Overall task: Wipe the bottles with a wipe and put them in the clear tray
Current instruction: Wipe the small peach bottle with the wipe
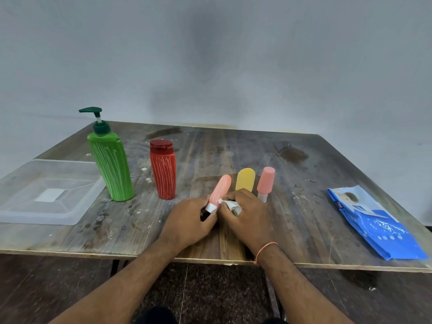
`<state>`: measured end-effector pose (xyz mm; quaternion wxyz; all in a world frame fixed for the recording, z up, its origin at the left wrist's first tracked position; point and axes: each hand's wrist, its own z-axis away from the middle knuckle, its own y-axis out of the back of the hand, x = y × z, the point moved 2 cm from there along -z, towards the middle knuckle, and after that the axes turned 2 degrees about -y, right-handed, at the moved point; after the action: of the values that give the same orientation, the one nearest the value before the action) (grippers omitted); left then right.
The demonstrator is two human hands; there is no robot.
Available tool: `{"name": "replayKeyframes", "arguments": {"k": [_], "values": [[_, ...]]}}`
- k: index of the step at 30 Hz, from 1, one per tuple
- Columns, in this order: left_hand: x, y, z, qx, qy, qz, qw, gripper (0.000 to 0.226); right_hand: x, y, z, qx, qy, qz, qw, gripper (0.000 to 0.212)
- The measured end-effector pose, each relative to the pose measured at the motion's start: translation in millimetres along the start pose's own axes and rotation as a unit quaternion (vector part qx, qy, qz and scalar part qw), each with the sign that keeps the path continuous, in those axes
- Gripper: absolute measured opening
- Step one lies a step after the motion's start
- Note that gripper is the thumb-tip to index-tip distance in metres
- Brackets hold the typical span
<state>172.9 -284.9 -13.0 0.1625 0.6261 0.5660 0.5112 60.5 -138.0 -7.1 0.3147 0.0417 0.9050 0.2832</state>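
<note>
Salmon-pink bottle held over the near middle of the table, tilted with its rounded end pointing away and up, its white cap end buried in the left hand. Left fingers curled round that lower end, thumb side toward the right. Right hand close against it, the two hands touching or nearly so, pinching a crumpled white wipe pressed to the bottle near the white collar. Thin orange thread round the right wrist.

Just behind the hands, standing on the table: a yellow bottle, partly hidden by the right knuckles, and beside it to the right a pink bottle with a white base. Further left, a red bottle with a dark red flip cap and white scribbled streaks, upright. Left of that, a taller green pump bottle with a dark green pump head, also streaked white, upright and just beside the tray's right edge.

Clear tray at the far left of the table, shallow, with a pale rectangle showing through its bottom; no bottles in it.

Blue pack of wipes lying flat at the right edge of the table, well apart from the hands.

Worn, stained wooden tabletop; plain grey wall behind.
</note>
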Motion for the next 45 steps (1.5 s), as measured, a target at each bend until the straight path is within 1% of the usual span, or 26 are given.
{"name": "replayKeyframes", "arguments": {"k": [3, 5, 9, 14, 17, 19, 21, 23, 25, 28, 31, 33, 35, 37, 40, 42, 45], "values": [[1.7, 0.4, 1.5, 0.019, -0.009, -0.029, 0.999, 0.023, -4.3, 2.5, 0.8, -0.017, 0.045, -0.005, 0.999, 0.009], [2.8, 0.0, 2.9, 0.027, -0.015, -0.039, 0.999, 0.022, -5.3, 2.9, 1.7, -0.021, 0.060, 0.001, 0.998, 0.008], [4.4, -1.4, 4.4, 0.035, -0.019, -0.066, 0.997, 0.030, -2.8, 0.6, 1.1, 0.008, 0.040, 0.028, 0.999, 0.006], [5.4, -0.3, 4.6, 0.049, -0.024, -0.073, 0.996, 0.033, -5.8, 1.2, 2.0, -0.004, 0.085, 0.018, 0.996, 0.006], [7.8, 1.3, 5.7, 0.047, -0.033, -0.082, 0.995, 0.033, -6.3, 0.6, 3.3, 0.003, 0.073, 0.035, 0.997, 0.006], [9.3, 2.1, 6.5, 0.048, -0.032, -0.082, 0.995, 0.039, -6.0, 0.5, 2.5, 0.018, 0.058, 0.044, 0.997, 0.006], [9.8, 2.4, 6.5, 0.046, -0.024, -0.085, 0.995, 0.043, -6.4, 1.2, 1.4, 0.027, 0.068, 0.045, 0.996, 0.006], [9.1, 2.1, 6.4, 0.041, -0.023, -0.088, 0.995, 0.042, -7.3, 1.5, 2.0, 0.017, 0.090, 0.037, 0.995, 0.007], [9.6, 2.3, 6.4, 0.039, -0.026, -0.090, 0.995, 0.040, -7.5, 1.2, 2.8, 0.005, 0.092, 0.029, 0.995, 0.008], [11.9, 3.4, 7.0, 0.038, -0.021, -0.089, 0.995, 0.044, -5.9, -1.3, 2.8, 0.013, 0.069, 0.038, 0.997, 0.008], [13.2, 3.1, 7.1, 0.039, -0.021, -0.091, 0.995, 0.042, -5.6, -1.1, 1.3, 0.029, 0.055, 0.051, 0.997, 0.010], [12.9, 3.8, 6.7, 0.039, -0.020, -0.090, 0.995, 0.040, -6.1, -0.1, 0.8, 0.022, 0.072, 0.046, 0.996, 0.010], [11.4, 3.5, 6.7, 0.036, -0.022, -0.089, 0.995, 0.040, -6.5, -0.1, 1.6, 0.000, 0.085, 0.035, 0.996, 0.009], [11.6, 3.6, 7.4, 0.032, -0.028, -0.093, 0.995, 0.045, -6.5, -1.3, 2.5, -0.007, 0.078, 0.042, 0.996, 0.009], [12.5, 3.1, 6.6, 0.034, -0.024, -0.098, 0.994, 0.050, -5.7, -2.1, 2.2, 0.025, 0.055, 0.059, 0.996, 0.009], [13.8, 3.0, 6.5, 0.038, -0.022, -0.095, 0.995, 0.046, -6.1, -1.4, 1.2, 0.035, 0.066, 0.066, 0.995, 0.009], [12.7, 2.8, 6.9, 0.033, -0.028, -0.102, 0.994, 0.037, -6.4, -2.1, 1.8, 0.017, 0.099, 0.077, 0.992, 0.010]]}}
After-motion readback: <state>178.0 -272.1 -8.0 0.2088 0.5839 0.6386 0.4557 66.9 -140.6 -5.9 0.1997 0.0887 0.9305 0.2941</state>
